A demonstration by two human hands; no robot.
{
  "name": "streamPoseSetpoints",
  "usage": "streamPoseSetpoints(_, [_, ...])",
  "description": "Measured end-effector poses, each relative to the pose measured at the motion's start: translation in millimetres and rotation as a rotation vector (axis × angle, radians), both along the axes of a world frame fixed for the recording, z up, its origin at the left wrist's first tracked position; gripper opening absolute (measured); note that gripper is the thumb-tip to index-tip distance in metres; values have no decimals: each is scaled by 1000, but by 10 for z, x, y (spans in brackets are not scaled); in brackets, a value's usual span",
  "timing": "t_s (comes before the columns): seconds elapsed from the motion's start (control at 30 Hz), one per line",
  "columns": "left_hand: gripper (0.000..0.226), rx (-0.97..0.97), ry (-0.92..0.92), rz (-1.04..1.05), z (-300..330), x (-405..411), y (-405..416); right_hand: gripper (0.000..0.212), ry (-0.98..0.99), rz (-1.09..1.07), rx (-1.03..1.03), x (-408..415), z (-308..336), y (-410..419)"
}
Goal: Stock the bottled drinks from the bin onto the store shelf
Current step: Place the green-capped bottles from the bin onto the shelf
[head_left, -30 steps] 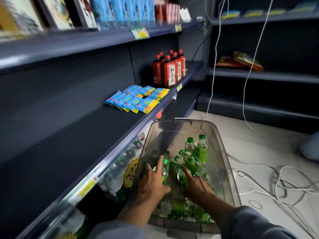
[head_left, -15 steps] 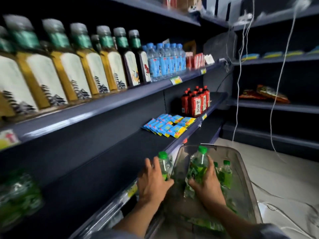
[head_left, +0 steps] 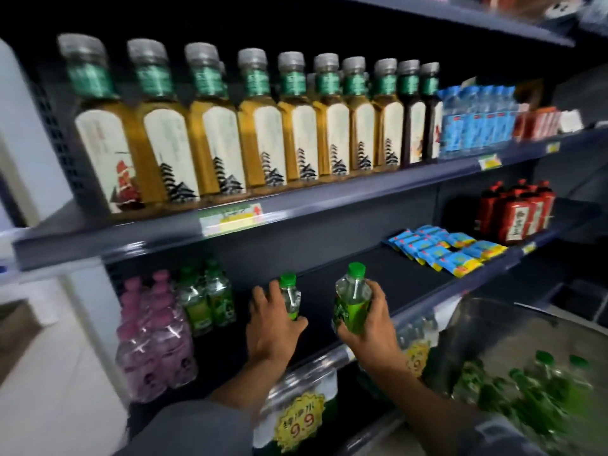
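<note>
Green-capped clear bottles (head_left: 352, 299), apparently green-labelled, 1 per hand (head_left: 371, 324)

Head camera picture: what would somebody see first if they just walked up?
Probably the long row of tall golden bottles with grey caps on the upper shelf. Below it, the left hand and the right hand each hold a green-capped bottle at the middle shelf, near pink bottles on the left. A clear bin of green bottles sits lower right.
</note>
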State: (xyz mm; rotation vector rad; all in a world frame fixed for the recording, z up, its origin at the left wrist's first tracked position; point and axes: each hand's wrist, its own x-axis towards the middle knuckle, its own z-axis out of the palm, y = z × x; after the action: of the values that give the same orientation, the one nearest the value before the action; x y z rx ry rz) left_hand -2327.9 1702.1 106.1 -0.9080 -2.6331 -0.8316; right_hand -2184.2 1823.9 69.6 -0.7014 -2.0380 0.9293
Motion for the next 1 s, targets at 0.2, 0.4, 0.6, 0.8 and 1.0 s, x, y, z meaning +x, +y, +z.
streamPoseSetpoints(0.2, [86, 31, -50, 122, -79, -431, -399, 94, -47, 87, 3, -572, -40, -437])
streamPoseSetpoints(0.4, [86, 16, -45, 226, -355, -796, -696, 94, -182, 123, 37, -1142, -79, -802])
streamPoseSetpoints(0.6, [97, 106, -59, 188, -551, -964, -732, 79, -217, 168, 23, -1461, -261, -1084])
streamPoseSetpoints(0.8, [96, 123, -115, 151, -574, -973, -775, 94, -240, 194, -53, -1625, -353, -1065])
streamPoseSetpoints(1.0, [105, 110, 34, 159, -506, -974, -704, 67, -336, 191, -68, -1688, -418, -1046])
